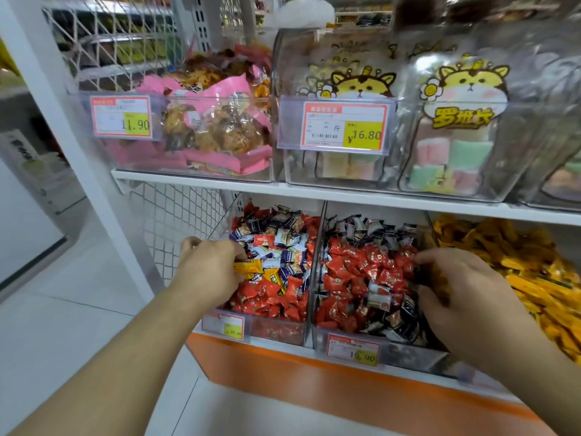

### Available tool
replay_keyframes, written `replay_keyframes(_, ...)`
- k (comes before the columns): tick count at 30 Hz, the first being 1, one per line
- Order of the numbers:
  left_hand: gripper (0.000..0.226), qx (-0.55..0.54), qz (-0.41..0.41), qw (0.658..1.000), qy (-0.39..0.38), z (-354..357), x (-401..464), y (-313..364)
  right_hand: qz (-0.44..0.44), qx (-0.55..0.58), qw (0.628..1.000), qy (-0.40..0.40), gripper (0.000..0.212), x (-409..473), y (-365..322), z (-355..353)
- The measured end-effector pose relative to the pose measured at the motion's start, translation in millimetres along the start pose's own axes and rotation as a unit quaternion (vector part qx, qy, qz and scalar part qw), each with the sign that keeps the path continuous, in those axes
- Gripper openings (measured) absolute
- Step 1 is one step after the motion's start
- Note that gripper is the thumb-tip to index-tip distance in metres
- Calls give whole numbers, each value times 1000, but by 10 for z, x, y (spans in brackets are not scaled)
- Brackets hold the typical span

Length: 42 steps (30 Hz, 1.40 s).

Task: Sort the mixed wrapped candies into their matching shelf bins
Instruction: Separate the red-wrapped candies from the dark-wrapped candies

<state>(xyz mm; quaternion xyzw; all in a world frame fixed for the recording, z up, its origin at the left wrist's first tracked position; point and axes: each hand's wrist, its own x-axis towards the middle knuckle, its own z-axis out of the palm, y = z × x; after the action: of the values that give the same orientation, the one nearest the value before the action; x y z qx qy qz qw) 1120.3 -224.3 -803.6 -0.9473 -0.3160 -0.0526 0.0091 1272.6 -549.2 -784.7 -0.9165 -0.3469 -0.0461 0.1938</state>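
Both bare forearms reach forward; the left hand [209,270] and the right hand [465,291] have curled fingers, knuckles up.

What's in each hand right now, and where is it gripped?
Left hand pinches yellow-wrapped candies by their near ends. Right hand curls round something dark and orange, too blurred to identify.

Price tags and a printed bag on the shelf bins.

Readable: "11.90" on the yellow patch of the tag [122,117] clipped to the upper left bin [176,165]; "¥16.80" and "斤" on the tag [344,125] of the upper middle bin [292,58]; "罗班长" in yellow under a cartoon cat on the marshmallow bag [462,118]. Partly legible, ending ".90", on the lower middle tag [353,349]. Too blurred to read: lower left tag [224,325].
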Motion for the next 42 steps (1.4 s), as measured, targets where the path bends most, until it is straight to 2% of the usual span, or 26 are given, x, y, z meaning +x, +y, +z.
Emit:
replay_keyframes(3, 12, -28, -1, 999, 27, -95, -19, 8, -4, -2, 1000, -4, 46, 11, 19, -15)
replay_keyframes(5, 20, -107, -9, 993, 48, -229, -68, 58, -9, 4, 1000, 4, 47, 18, 2, -30)
replay_keyframes(7, 23, -222, -14, 974, 49, -378, -162, 179, -22, 19, 999, 13, 49, 12, -42, -44)
replay_keyframes(9, 24, -317, 22, 948, 26, -461, -284, 396, -54, 49, 997, 7, 52, -18, -104, -58)
replay_keyframes(11, 27, -374, 70, 925, -9, -493, -423, 691, -89, 124, 988, -28, 56, -62, -196, -102)
replay_keyframes(14, 34, -391, 124, 909, -68, -438, -585, 1128, -112, 242, 960, -82, 52, -122, -306, -177)
replay_keyframes(16, 39, -401, 126, 903, -86, -374, -624, 1323, -116, 232, 964, -65, 36, -158, -268, -192)
replay_keyframes(19, 50, -427, 96, 893, -107, -312, -621, 1520, -74, 259, 962, -51, 21, -215, -97, -221)
replay_keyframes(24, 58, -471, 107, 864, -141, -301, -657, 1801, -23, 303, 951, -62, 25, -304, 203, -280)
replay_keyframes(27, 60, -510, 80, 841, -159, -278, -653, 1896, 3, 272, 962, -7, 23, -301, 383, -387)
replay_keyframes(32, 39, -458, 94, 876, -117, -337, -676, 1823, 147, 156, 957, 196, 17, -55, 863, -558)
replay_keyframes(33, 35, -449, 98, 881, -112, -354, -688, 1791, 174, 105, 958, 200, 24, -5, 952, -571)
replay_keyframes(36, 33, -400, 120, 903, -105, -365, -718, 1640, 212, -26, 970, 115, 49, 58, 1003, -559)
replay_keyframes(39, 32, -363, 131, 920, -70, -358, -684, 1467, 203, -62, 974, 86, 46, 69, 791, -530)
replay_keyframes(42, 23, -349, 100, 932, -15, -316, -480, 1164, 168, -42, 981, 88, 44, 76, 578, -477)
